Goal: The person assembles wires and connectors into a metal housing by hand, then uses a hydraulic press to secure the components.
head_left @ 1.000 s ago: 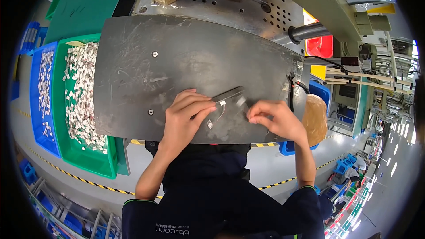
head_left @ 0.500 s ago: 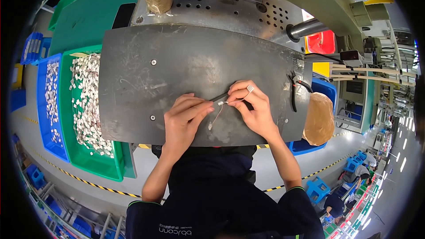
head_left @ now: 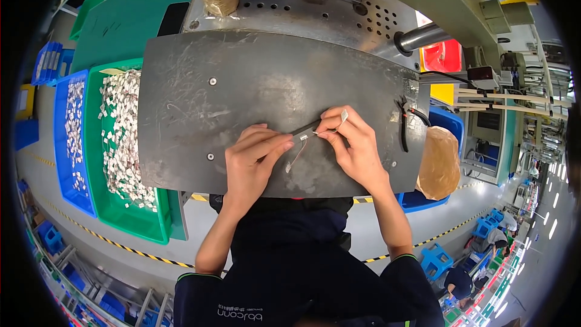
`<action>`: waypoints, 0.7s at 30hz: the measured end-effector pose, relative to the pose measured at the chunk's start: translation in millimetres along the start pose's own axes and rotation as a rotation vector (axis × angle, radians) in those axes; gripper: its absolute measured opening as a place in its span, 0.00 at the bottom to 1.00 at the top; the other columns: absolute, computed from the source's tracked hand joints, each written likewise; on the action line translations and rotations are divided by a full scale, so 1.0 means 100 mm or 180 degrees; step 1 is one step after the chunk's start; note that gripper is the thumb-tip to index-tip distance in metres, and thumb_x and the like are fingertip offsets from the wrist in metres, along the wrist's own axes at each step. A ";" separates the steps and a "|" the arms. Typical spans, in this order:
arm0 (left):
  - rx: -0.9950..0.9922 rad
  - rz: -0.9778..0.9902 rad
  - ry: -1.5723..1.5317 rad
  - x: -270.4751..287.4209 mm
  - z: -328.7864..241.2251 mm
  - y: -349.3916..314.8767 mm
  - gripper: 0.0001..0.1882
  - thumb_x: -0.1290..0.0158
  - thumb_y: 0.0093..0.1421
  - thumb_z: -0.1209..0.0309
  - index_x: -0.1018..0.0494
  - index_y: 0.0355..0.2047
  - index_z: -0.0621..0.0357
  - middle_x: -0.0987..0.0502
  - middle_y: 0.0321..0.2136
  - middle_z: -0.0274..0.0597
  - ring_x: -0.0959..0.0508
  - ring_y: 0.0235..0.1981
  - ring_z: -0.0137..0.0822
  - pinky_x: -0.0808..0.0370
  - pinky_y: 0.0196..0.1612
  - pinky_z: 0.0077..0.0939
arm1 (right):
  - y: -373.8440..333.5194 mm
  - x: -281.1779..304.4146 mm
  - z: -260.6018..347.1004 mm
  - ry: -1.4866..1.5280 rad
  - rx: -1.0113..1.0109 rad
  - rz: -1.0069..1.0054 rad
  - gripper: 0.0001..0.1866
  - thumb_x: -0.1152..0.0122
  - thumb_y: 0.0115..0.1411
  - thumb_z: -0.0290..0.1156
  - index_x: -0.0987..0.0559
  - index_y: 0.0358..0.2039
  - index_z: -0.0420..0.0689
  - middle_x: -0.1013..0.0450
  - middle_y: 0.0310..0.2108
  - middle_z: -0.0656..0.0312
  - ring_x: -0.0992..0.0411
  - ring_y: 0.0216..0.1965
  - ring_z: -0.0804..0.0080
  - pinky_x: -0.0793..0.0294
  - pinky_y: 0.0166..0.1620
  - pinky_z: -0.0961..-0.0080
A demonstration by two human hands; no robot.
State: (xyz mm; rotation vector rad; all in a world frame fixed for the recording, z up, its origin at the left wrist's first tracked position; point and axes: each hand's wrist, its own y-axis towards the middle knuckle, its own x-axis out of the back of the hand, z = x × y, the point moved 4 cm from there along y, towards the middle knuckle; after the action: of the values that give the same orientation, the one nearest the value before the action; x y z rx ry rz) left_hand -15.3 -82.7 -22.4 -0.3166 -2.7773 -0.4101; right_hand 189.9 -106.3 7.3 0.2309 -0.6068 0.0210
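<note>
Over the dark grey board (head_left: pixel 175 139), my left hand (head_left: pixel 254 160) is closed in a pinch at one end of a thin dark strip (head_left: pixel 304 128). The strip slants up toward my right fingers. A small white connector (head_left: pixel 304 137) lies just beside the strip, and a thin wire (head_left: pixel 295 157) trails from it toward me to a pale end on the board. My right hand (head_left: pixel 358 151) pinches a thin wire close to this connector. Another white connector (head_left: pixel 344 115) sticks up over its fingers. What exactly my left fingertips grip is partly hidden.
On the left stand a green bin (head_left: pixel 158 224) and a blue bin (head_left: pixel 89 203), both with many white connectors. Black-handled cutters (head_left: pixel 404 130) lie at the board's right. Beyond are a brown paper-covered bundle (head_left: pixel 438 163) and a perforated metal machine bed (head_left: pixel 260 3).
My right hand has drawn slightly right and away from the white connector between the hands. My left hand keeps its pinch in nearly the same place. The whole view has shifted a little.
</note>
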 end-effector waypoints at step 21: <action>0.0110 -0.0087 0.0040 0.04 0.02 -0.06 0.10 0.30 0.55 0.76 0.14 0.38 0.63 0.14 0.32 0.46 0.16 0.37 0.44 0.21 0.55 0.42 | -0.13 0.00 -0.10 0.0116 -0.0299 0.0168 0.34 0.19 0.52 0.36 0.23 0.58 0.43 0.28 0.62 0.56 0.31 0.63 0.52 0.35 0.66 0.58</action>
State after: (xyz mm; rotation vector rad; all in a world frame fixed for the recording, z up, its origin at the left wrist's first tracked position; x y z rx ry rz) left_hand -20.9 -86.8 -24.3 -0.2675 -2.7759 -0.3691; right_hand 196.7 -116.8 -2.9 0.1230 -0.5759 0.0473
